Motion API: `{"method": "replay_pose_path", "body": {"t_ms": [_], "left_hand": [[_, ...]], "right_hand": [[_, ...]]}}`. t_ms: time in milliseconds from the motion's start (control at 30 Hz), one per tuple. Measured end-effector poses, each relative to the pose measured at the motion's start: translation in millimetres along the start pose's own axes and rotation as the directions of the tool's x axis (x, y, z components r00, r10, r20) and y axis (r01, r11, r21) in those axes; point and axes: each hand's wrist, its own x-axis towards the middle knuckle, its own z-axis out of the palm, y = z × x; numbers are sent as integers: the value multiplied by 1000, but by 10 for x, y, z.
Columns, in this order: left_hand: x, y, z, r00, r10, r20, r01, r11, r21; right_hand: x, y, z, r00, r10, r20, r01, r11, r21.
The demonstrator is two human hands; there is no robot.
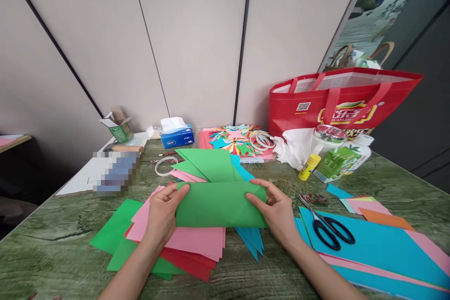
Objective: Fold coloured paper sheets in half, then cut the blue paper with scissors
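A sheet of green paper (220, 204), bent over into a wide band, is held up between my hands above the table. My left hand (165, 208) pinches its left end, thumb on the front. At the right end, my right hand (276, 206) grips it with the thumb in front and fingers behind. Just behind it lie green folded paper pieces (211, 161) with pointed ends. Pink paper sheets (197, 241) and red sheets (191, 262) are stacked beneath, and blue pointed strips (251, 241) stick out below the green paper.
Black-handled scissors (332, 229) rest on blue paper (379, 248) at the right. A yellow glue stick (309, 167), a lidded jar (328, 138) and a red bag (298, 108) stand behind. A tissue box (177, 137), tape roll (167, 167) and colourful paper stars (235, 136) are farther back.
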Motion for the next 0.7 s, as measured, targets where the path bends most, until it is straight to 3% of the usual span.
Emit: {"method": "replay_pose_path", "body": {"t_ms": [500,700], "left_hand": [[-5,22,-2,999,-28,-22,26,996,-83],[-4,16,5,998,-48,-36,45,995,-87]], "right_hand": [[33,42,-29,997,13,80,-21,995,93],[37,13,-27,998,-61,32,60,998,27]]}}
